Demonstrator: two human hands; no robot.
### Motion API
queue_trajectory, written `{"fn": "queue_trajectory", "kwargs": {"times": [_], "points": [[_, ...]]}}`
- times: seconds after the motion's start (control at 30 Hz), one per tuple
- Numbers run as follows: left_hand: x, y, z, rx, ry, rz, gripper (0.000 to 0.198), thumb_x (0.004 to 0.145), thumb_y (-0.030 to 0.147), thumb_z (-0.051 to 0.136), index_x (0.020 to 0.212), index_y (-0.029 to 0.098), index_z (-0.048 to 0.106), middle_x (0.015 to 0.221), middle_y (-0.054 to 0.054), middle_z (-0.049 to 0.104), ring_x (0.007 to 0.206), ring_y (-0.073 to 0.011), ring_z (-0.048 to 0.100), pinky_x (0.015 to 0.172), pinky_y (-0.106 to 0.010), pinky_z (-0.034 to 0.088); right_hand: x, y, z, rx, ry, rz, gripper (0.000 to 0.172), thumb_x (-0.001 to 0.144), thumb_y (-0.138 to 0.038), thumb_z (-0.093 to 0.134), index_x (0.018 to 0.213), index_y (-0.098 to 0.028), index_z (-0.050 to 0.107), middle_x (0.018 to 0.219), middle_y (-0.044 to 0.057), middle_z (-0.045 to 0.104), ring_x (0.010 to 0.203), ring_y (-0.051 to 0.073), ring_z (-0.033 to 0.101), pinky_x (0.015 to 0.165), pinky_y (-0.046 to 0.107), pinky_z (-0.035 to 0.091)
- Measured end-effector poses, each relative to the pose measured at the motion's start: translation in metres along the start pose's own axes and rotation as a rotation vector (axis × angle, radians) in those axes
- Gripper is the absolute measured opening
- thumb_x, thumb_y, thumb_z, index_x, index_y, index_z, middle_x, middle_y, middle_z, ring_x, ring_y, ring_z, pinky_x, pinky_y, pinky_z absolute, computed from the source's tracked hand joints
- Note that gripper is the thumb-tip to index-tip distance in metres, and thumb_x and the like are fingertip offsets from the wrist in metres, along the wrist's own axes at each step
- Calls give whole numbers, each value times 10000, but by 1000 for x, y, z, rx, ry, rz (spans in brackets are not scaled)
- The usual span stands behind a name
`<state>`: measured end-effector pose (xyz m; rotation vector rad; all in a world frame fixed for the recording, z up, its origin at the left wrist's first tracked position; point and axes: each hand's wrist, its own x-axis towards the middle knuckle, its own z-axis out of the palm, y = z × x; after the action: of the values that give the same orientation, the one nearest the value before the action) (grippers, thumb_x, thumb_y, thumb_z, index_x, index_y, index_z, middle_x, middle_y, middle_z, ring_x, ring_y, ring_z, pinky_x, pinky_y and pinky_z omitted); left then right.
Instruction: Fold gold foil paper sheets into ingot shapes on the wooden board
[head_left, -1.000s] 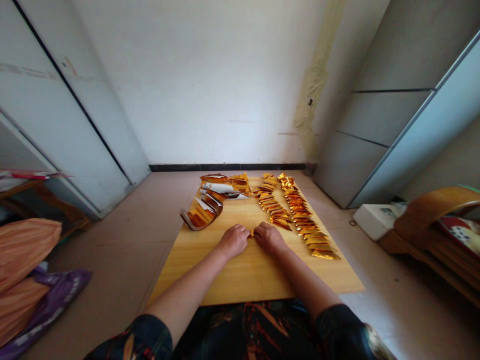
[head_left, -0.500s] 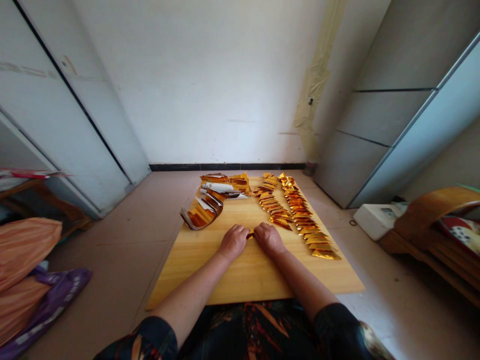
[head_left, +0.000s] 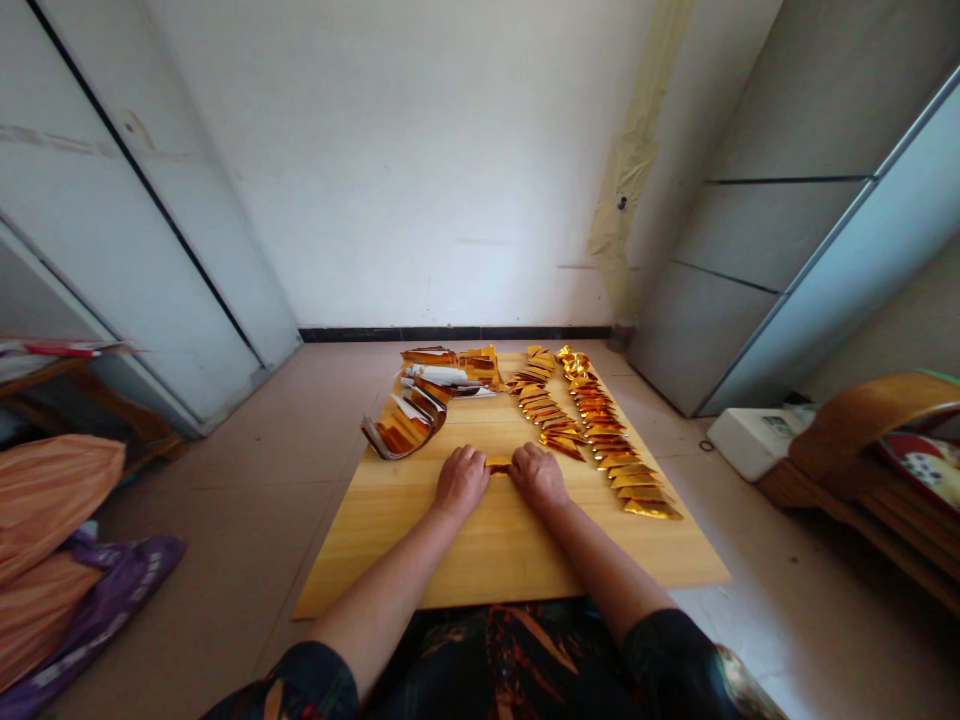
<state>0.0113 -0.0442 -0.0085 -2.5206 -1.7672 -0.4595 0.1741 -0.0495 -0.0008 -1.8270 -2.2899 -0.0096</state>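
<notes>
A small folded piece of gold foil paper [head_left: 499, 467] spans the gap between my hands, low over the middle of the wooden table [head_left: 420, 540]. My left hand [head_left: 462, 480] is closed on its left end, the fingertips curled down and partly hidden. At its right end my right hand [head_left: 538, 477] grips the same piece in a like way. Beyond my right hand lies a row of folded gold paper pieces [head_left: 547, 410], overlapping one another. A longer row of shiny folded pieces [head_left: 611, 440] runs along the table's right side.
Curved stacks of gold and white paper sheets [head_left: 409, 425] lie at the table's back left, with more sheets [head_left: 450, 375] behind them. A white wall [head_left: 420, 180] stands beyond. Orange and purple bags [head_left: 52, 560] are at left, a wooden seat [head_left: 862, 460] at right.
My hands have drawn slightly apart, so more of the gold paper shows between them. The rows and stacks on the table stay where they were.
</notes>
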Motion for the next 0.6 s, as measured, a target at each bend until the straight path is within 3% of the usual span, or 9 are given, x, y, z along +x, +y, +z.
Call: {"fn": "queue_trajectory", "kwargs": {"times": [0.33, 0.6], "points": [[0, 5, -5, 38, -68, -56, 191, 900, 203, 434, 896, 153, 617, 923, -115, 620, 908, -227, 568, 778, -334, 426, 0, 0, 8, 4, 16, 0, 166, 915, -281, 502, 876, -171, 620, 921, 70, 616, 876, 172, 560, 715, 269, 329], [-2, 3, -3, 50, -36, -47, 151, 888, 211, 460, 871, 179, 606, 909, -87, 616, 895, -206, 561, 771, -306, 421, -1, 0, 4, 53, 48, -24, 121, 892, -233, 519, 874, -186, 629, 890, 48, 622, 840, 151, 551, 689, 241, 309]]}}
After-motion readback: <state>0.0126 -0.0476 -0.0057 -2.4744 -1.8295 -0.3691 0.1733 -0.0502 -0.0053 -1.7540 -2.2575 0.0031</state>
